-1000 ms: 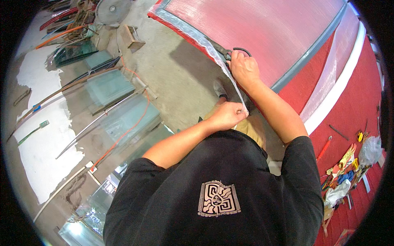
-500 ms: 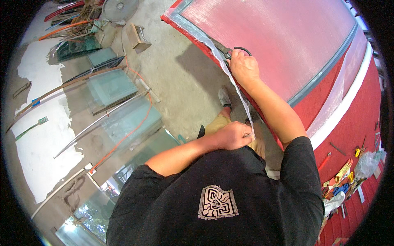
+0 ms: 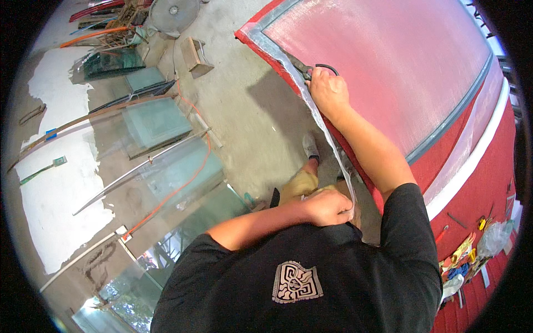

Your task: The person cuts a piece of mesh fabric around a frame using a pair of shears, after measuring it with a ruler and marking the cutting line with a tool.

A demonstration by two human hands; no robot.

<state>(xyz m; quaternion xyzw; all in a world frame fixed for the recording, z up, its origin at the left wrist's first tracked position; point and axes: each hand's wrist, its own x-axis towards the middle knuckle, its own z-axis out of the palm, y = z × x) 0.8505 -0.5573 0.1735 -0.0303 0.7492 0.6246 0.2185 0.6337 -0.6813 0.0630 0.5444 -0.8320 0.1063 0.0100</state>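
Note:
My right hand is closed round the black handles of a pair of scissors. Their blades point to the far left, at the edge of a pale translucent mesh sheet. This mesh lies over a grey frame on a table covered in red cloth. From the scissors a narrow white strip of mesh runs down along the table's edge toward me. Close to my body, my left hand pinches the strip's near end. Whether the blades are apart is too unclear to make out.
Glass panes lie at the left, with an orange cord across them. A small wooden stool and a round grey disc stand farther off. Gloves and small tools lie at the table's near right, beside a white tube.
The scissors have advanced along the mesh edge toward the far left corner. My left hand has come nearer my body and slightly right, still pinching the strip. The view has shifted a little.

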